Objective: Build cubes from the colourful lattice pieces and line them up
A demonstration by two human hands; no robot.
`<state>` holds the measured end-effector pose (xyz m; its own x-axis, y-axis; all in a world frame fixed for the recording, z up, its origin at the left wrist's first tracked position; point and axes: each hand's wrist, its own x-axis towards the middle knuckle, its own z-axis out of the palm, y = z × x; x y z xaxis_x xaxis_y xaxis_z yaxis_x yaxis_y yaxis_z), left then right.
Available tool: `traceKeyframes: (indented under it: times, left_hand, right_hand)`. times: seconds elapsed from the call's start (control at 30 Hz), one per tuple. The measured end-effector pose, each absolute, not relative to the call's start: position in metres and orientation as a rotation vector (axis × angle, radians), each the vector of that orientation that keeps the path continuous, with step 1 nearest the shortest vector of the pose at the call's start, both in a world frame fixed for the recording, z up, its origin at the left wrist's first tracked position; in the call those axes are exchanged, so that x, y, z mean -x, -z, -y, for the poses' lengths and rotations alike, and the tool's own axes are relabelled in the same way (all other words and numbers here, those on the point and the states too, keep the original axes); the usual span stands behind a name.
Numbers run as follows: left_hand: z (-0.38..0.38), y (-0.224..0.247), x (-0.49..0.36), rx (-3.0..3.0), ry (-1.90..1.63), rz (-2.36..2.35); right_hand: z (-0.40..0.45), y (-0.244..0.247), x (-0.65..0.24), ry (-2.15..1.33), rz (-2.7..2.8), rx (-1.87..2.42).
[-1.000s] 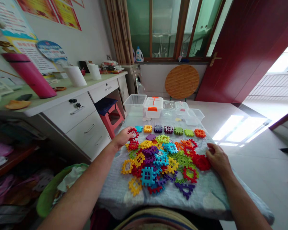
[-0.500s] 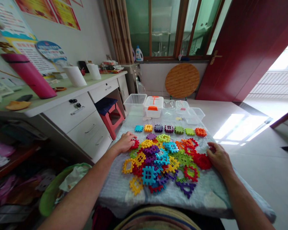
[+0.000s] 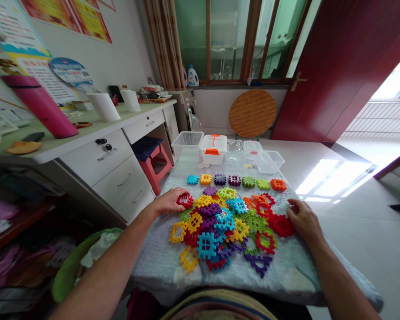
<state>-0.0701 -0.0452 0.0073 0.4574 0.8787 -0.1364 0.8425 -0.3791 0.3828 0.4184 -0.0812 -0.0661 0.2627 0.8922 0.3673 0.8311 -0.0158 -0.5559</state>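
nearer the body than a second ago, the left hand (image 3: 169,201) is now resting at the far-left edge of a heap of plastic pieces (image 3: 220,218), fingers pinching a red window piece (image 3: 185,200). in this head view, the right hand (image 3: 305,221) is lying across the heap, fingers curling loosely beside red pieces (image 3: 282,225); whether they are gripping, i cannot tell. beyond a row of seven pieces (image 3: 234,180), an open clear box (image 3: 187,144), a lidded box (image 3: 213,158) and a shallow clear tray (image 3: 271,161) are standing on the cloth-covered counter (image 3: 160,253); what the lidded box is containing is unclear. left of the counter, a green basket (image 3: 62,275) is holding pale crumpled material (image 3: 95,253).
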Motion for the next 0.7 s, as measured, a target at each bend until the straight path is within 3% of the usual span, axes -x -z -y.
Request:
traceKeyframes:
  times: [0.7]
  left_hand:
    - [0.038,-0.018,0.056,-2.338,0.001,-1.515]
  right_hand:
    - [0.082,0.063,-0.416,-0.087,1.571,1.832]
